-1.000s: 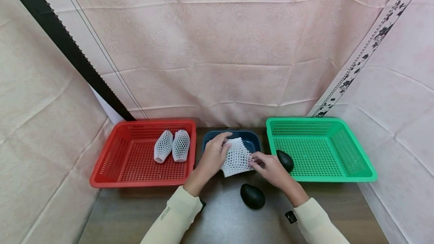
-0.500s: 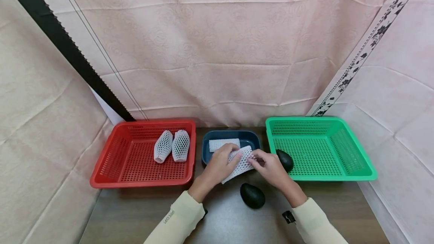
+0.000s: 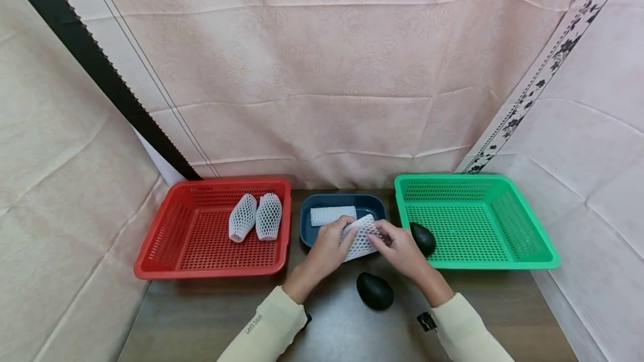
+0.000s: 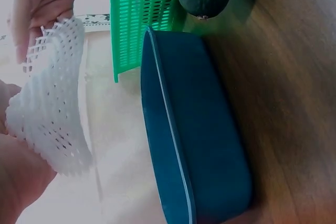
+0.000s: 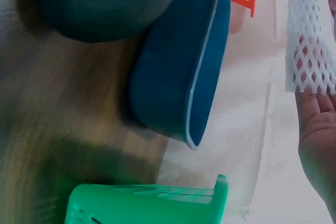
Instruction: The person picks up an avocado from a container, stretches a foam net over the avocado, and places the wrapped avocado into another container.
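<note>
A white foam net sleeve (image 3: 360, 242) is held between both hands above the front of a dark blue tray (image 3: 307, 233). My left hand (image 3: 327, 247) grips the sleeve's left side. On its right edge, the fingers of my right hand (image 3: 399, 246) pinch the mesh; the left wrist view shows the foam net (image 4: 55, 98) spread between the two hands. A dark green avocado (image 3: 374, 291) lies on the table just in front of the hands. Another flat foam net (image 3: 332, 215) rests inside the blue tray.
At left, a red basket (image 3: 166, 228) contains two avocado-shaped things wrapped in white foam net (image 3: 269, 217). A green basket (image 3: 533, 228) stands at right, with a bare avocado (image 3: 423, 239) at its left side. Cloth hangs behind and at both sides.
The foam net has come down slightly toward me and narrowed in view, uncovering the other net in the tray. My left hand has shifted to the right and lower, its fingers closer round the net.
</note>
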Tool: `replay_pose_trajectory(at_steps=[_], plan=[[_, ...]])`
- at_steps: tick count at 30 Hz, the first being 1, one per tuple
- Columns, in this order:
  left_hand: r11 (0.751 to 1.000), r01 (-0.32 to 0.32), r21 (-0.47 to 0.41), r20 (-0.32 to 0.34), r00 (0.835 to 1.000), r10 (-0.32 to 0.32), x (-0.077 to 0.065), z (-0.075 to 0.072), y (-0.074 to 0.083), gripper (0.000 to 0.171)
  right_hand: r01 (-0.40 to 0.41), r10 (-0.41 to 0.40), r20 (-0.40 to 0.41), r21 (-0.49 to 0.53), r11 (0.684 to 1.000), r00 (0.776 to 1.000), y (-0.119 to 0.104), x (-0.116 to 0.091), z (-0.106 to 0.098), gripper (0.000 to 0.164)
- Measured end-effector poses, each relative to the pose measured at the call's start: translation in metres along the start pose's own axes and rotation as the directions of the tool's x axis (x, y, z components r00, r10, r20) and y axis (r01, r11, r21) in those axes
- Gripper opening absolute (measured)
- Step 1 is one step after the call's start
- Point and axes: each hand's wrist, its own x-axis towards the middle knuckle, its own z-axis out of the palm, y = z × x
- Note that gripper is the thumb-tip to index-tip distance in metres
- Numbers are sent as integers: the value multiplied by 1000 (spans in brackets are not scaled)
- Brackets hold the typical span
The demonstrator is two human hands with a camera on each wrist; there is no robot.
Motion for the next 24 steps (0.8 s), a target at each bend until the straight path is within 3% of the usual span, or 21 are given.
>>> replay_pose_trajectory(at_steps=[7, 11, 17, 24], plan=[[999, -34, -33, -132, 991, 30, 2, -6, -3, 26, -44, 45, 39, -34, 998, 998, 10, -10, 3, 16], [998, -26, -52, -169, 986, 17, 3, -11, -4, 27, -56, 58, 53, -32, 998, 997, 15, -13, 6, 15], [998, -10, -56, -153, 988, 1, 3, -12, -6, 26, -39, 42, 62, -47, 998, 997, 14, -13, 7, 15], [999, 34, -42, -102, 994, -38, 1, -7, -8, 22, 12, -12, 3, -81, 997, 1000, 5, -9, 1, 13]])
